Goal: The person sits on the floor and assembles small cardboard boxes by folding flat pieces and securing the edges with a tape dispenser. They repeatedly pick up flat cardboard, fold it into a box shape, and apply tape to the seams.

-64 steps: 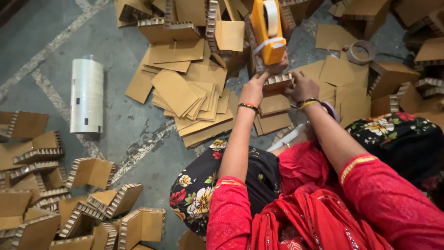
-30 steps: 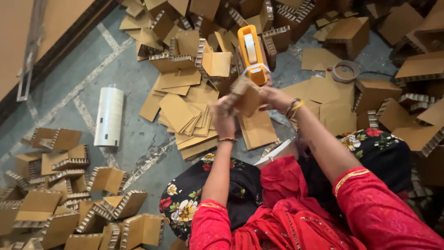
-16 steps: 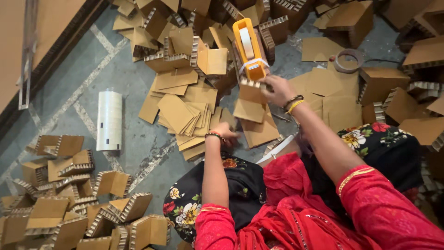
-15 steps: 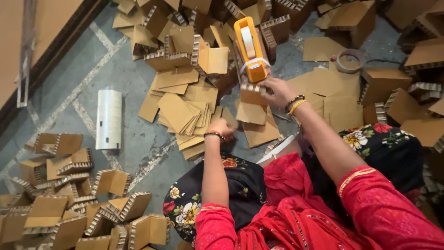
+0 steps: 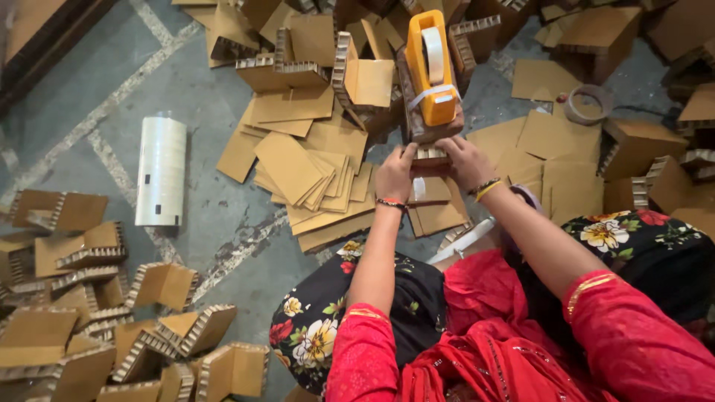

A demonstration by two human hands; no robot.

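Note:
My left hand (image 5: pixel 395 173) and my right hand (image 5: pixel 462 160) both grip a small folded cardboard piece (image 5: pixel 430 155) with a honeycomb edge. It is pressed up against the base of an orange tape dispenser (image 5: pixel 430 68) that stands on a cardboard block just beyond my fingers. A strip of clear tape hangs from the dispenser's front. A fan of flat brown cardboard squares (image 5: pixel 313 173) lies on the floor to the left of my left hand.
A stack of clear tape rolls (image 5: pixel 161 170) lies on the grey floor at the left. Folded cardboard corner pieces (image 5: pixel 160 286) are heaped at the lower left. More cardboard pieces and boxes crowd the top and right, with a loose tape ring (image 5: pixel 588 104).
My left hand came up from the flat squares and joined my right hand on the cardboard piece at the dispenser. The view has shifted closer.

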